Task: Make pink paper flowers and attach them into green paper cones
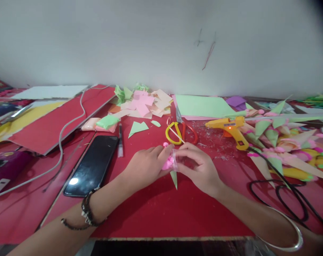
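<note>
My left hand [147,161] is closed around a small bright pink piece [167,163], its fingers wrapped over the far side. A clear, plastic-looking edge [175,160] shows on the piece's right. My right hand [200,167] has its thumb and fingertips closed at that edge. A pale green paper point [174,179] sticks out below, between the hands. From the right fingertips a thin pale stick [176,135] runs up across scissors with yellow and red handles [194,133]. The fingers partly hide the pink piece, so its full shape is unclear.
A yellow glue gun [227,128] with a glowing light lies right, its black cord [277,170] looping nearby. Paper flowers [281,142] are heaped beyond. A phone [93,165] and a capped pen or cutter [120,140] lie left. Paper scraps [142,103] and green sheets [204,105] sit behind.
</note>
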Motion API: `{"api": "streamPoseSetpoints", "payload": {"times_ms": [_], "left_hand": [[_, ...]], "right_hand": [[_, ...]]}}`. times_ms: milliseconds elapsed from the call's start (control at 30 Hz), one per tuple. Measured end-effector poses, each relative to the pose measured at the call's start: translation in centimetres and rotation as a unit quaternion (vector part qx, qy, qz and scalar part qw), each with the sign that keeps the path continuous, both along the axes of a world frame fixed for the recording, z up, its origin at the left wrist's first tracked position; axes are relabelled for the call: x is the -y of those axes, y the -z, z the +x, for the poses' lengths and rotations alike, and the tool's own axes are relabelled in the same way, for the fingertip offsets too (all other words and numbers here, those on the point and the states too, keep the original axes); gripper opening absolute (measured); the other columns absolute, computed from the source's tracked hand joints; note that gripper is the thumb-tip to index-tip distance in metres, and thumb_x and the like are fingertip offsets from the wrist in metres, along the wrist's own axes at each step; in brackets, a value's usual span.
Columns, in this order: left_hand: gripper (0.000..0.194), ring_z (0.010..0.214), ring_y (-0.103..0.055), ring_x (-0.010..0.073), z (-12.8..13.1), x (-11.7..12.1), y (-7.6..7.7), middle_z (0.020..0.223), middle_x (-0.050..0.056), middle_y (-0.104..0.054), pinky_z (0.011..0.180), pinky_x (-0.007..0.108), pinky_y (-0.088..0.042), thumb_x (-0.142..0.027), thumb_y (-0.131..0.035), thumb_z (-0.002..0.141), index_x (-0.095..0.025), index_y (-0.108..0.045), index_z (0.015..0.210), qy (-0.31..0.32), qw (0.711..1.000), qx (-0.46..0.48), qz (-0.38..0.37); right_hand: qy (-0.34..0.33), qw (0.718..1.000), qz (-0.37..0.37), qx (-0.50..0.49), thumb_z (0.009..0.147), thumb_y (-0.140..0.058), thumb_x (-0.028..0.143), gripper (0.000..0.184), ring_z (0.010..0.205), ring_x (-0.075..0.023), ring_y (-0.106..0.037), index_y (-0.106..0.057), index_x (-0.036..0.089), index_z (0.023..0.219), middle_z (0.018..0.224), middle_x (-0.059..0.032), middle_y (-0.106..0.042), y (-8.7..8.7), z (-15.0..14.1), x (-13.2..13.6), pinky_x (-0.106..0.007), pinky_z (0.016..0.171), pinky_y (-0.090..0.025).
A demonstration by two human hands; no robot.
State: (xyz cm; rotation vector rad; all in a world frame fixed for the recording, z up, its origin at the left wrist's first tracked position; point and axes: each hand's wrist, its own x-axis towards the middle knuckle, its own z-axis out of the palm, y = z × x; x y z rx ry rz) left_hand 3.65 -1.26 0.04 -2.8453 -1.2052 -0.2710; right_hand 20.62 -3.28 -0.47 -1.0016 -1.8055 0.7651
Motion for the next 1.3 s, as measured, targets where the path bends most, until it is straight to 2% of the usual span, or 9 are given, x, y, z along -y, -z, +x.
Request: {"api": "streamPoseSetpoints", "payload": {"times_ms": [267, 400, 500, 667, 800, 900, 1033, 1167, 1300], "left_hand": [[0.039, 0.077, -0.061, 0.0198, 0.4, 0.1, 0.1, 0.089, 0.008, -0.061, 0.054, 0.027, -0.047, -0.038, -0.034, 0.086, -0.012, -0.036, 0.115, 0.014, 1.0, -0.01, 0.021], [0.04, 0.077, -0.061, 0.0207, 0.2, 0.0, -0.1, 0.09, 0.008, -0.062, 0.055, 0.028, -0.046, -0.04, -0.035, 0.085, -0.013, -0.037, 0.114, 0.007, 1.0, 0.007, 0.017], [0.04, 0.078, -0.062, 0.021, -0.1, -0.2, -0.1, 0.095, 0.009, -0.062, 0.055, 0.027, -0.046, -0.042, -0.034, 0.085, -0.016, -0.037, 0.115, -0.024, 0.999, 0.036, 0.014], [0.039, 0.081, -0.062, 0.0221, -0.9, -1.0, 0.1, 0.102, 0.009, -0.061, 0.053, 0.026, -0.044, -0.038, -0.041, 0.082, -0.019, -0.038, 0.116, -0.115, 0.991, 0.046, 0.045], [0.042, 0.079, -0.062, 0.0231, -1.6, -1.5, 0.3, 0.102, 0.01, -0.06, 0.051, 0.026, -0.043, -0.039, -0.039, 0.082, -0.016, -0.038, 0.117, -0.187, 0.98, 0.0, 0.068], [0.043, 0.077, -0.061, 0.0225, -2.1, -1.7, 0.6, 0.101, 0.012, -0.058, 0.052, 0.026, -0.044, -0.039, -0.039, 0.082, -0.014, -0.039, 0.117, -0.217, 0.973, -0.045, 0.073], [0.042, 0.092, -0.054, 0.0266, -2.3, -1.7, 0.8, 0.104, 0.015, -0.055, 0.069, 0.033, -0.045, -0.037, -0.042, 0.081, -0.011, -0.044, 0.114, -0.21, 0.971, -0.063, 0.095], [0.047, 0.101, -0.047, 0.0293, -1.9, -1.6, 0.4, 0.114, 0.016, -0.049, 0.079, 0.039, -0.042, -0.035, -0.045, 0.08, -0.011, -0.041, 0.12, -0.169, 0.978, -0.027, 0.121], [0.044, 0.105, -0.043, 0.0279, -1.3, -1.3, 0.3, 0.116, 0.014, -0.047, 0.085, 0.039, -0.04, -0.03, -0.045, 0.08, -0.013, -0.041, 0.12, -0.118, 0.984, 0.021, 0.129]], "right_hand": [[0.038, 0.998, 0.036, 0.029, 0.07, -0.055, 0.011, 0.008, 0.059, -0.0076, -0.047, -0.058, 0.019, 0.073, 0.069, 0.002, -0.051, -0.2, -0.5, 0.1, -0.02, 0.051, -0.039], [0.041, 0.999, 0.007, -0.013, 0.069, -0.053, 0.01, 0.009, 0.061, -0.0085, -0.048, -0.054, 0.019, 0.07, 0.068, 0.0027, -0.05, -0.4, -0.4, 0.1, -0.021, 0.054, -0.04], [0.057, 0.991, -0.074, -0.099, 0.073, -0.052, 0.017, 0.004, 0.057, -0.0082, -0.048, -0.052, 0.019, 0.07, 0.064, 0.0028, -0.05, -0.4, -0.2, -0.3, -0.021, 0.053, -0.041], [0.06, 0.952, -0.163, -0.252, 0.076, -0.053, 0.024, 0.006, 0.052, -0.006, -0.047, -0.055, 0.019, 0.073, 0.063, 0.0039, -0.051, 0.0, 0.4, -1.3, -0.02, 0.05, -0.039], [0.029, 0.937, -0.196, -0.288, 0.079, -0.051, 0.029, 0.013, 0.054, -0.0056, -0.047, -0.059, 0.02, 0.074, 0.065, 0.0029, -0.052, 0.3, 0.6, -1.4, -0.02, 0.051, -0.039], [0.026, 0.935, -0.205, -0.288, 0.079, -0.051, 0.033, 0.018, 0.053, -0.0052, -0.047, -0.06, 0.019, 0.072, 0.065, 0.0025, -0.053, 0.2, 0.6, -1.4, -0.02, 0.05, -0.038], [0.03, 0.937, -0.229, -0.262, 0.073, -0.059, 0.029, 0.012, 0.052, -0.005, -0.048, -0.06, 0.018, 0.069, 0.063, 0.0027, -0.056, 0.0, 0.5, -1.4, -0.019, 0.051, -0.04], [0.016, 0.922, -0.264, -0.283, 0.069, -0.064, 0.026, 0.011, 0.057, -0.0059, -0.053, -0.057, 0.018, 0.069, 0.067, 0.0022, -0.059, -0.1, 0.4, -1.3, -0.02, 0.057, -0.044], [0.003, 0.924, -0.264, -0.276, 0.067, -0.065, 0.023, 0.011, 0.06, -0.006, -0.054, -0.055, 0.018, 0.069, 0.069, 0.0026, -0.06, 0.0, 0.4, -1.3, -0.02, 0.06, -0.045]]}}
